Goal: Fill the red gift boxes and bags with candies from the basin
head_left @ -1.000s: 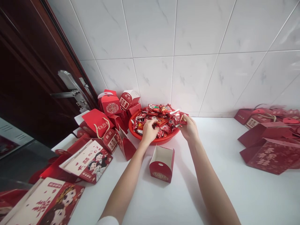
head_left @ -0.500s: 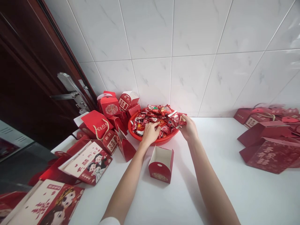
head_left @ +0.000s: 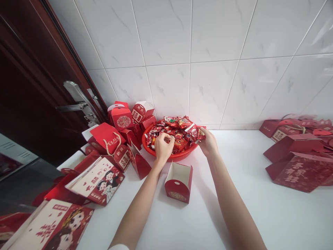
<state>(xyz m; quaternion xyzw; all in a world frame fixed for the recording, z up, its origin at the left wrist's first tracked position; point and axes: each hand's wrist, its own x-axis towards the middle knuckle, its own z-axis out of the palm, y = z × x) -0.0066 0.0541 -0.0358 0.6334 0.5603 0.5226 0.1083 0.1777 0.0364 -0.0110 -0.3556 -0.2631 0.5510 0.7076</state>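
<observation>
The left hand (head_left: 164, 146) is over the near left part of a red bowl (head_left: 182, 156), its fingers curled and drawn in close to the thumb above a heap of wrapped sweets (head_left: 179, 143); whether a sweet is pinched there cannot be told, since the fingers hide the spot. The right hand (head_left: 208, 143) is at the bowl's right edge, thumb and fingers narrowed around a small bunch of red packets (head_left: 201, 134) beside the heap. The sweets fill the bowl and rise above its rim, mostly in red wrappers with white and gold print. The bowl stands on a white table (head_left: 247, 173), near a tiled wall (head_left: 215, 34). Just in front of it, between the two forearms, an open box (head_left: 177, 190) sits upright, red outside and pale inside, with a rounded front flap that has a small slot. Left of the bowl, a narrow red carton (head_left: 142, 165) stands near a crowd of red gift boxes, one with a rope handle (head_left: 118, 142). Closer to the viewer lie a carton with a cartoon couple (head_left: 97, 180) and a larger printed carton (head_left: 52, 225), cut off by the picture's edge. At far right, well apart from the bowl, dark red boxes (head_left: 299, 173) are grouped together. A dark door (head_left: 31, 69) with a metal handle (head_left: 75, 104) is on the left.
</observation>
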